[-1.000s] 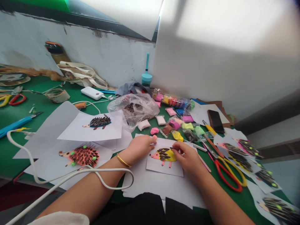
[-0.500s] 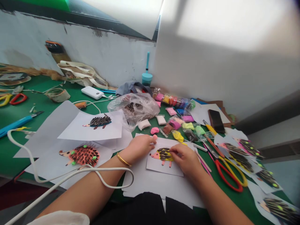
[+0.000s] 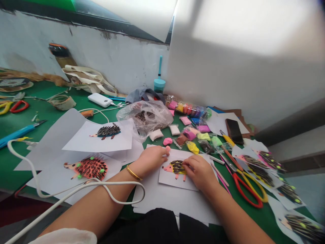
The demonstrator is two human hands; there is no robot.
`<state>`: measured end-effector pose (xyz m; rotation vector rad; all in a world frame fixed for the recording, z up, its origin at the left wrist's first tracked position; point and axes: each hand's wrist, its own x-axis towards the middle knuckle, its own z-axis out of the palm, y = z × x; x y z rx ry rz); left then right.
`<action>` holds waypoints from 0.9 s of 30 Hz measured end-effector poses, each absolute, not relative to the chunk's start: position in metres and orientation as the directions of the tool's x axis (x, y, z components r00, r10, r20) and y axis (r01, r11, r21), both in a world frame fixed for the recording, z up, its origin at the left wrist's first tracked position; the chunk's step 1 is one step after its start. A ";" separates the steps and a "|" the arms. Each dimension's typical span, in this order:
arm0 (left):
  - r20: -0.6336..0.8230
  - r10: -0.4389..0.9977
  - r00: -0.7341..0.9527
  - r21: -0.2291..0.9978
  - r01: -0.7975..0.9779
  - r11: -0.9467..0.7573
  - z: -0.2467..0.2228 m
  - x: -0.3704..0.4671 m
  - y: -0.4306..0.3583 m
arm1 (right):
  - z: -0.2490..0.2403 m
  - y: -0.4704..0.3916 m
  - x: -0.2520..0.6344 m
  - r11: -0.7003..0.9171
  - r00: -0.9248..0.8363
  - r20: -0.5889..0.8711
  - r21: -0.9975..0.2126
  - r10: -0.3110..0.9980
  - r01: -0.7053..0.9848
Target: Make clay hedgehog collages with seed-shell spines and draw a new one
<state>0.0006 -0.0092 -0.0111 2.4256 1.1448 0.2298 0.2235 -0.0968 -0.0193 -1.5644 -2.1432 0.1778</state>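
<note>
Yellow hedgehog (image 3: 177, 166) on card (image 3: 167, 180) partly hidden by right hand (image 3: 200, 171) — fingertips pinched together; card's edge overlapped by left hand (image 3: 153, 161) — fingers curled, grip cannot be told.

A craft workroom, with clay packets (image 3: 193, 147) and scissors (image 3: 235, 176)

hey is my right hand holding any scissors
No, the right hand is at the yellow hedgehog, and the nearest scissors lie on the green table.

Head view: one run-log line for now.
left hand: at upper-left of card | right hand: at seeded back of yellow hedgehog | plastic bag: beyond card
</note>
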 end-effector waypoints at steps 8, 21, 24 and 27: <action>-0.037 0.763 0.645 0.450 0.693 -0.563 -0.013 0.001 -0.008 | -0.021 -0.095 0.224 0.373 -0.287 0.294 -0.300 0.912 0.878; -0.052 0.770 0.636 0.469 0.696 -0.543 -0.010 0.001 -0.010 | -0.020 -0.094 0.224 0.423 -0.341 0.300 -0.273 0.891 0.864; -0.038 0.803 0.595 0.534 0.691 -0.487 -0.006 0.002 -0.010 | -0.014 -0.096 0.227 0.426 -0.331 0.308 -0.324 0.892 0.845; -0.018 0.842 0.539 0.752 0.563 -0.344 0.000 0.004 -0.011 | -0.005 -0.099 0.230 0.411 -0.284 0.343 -0.390 0.895 0.824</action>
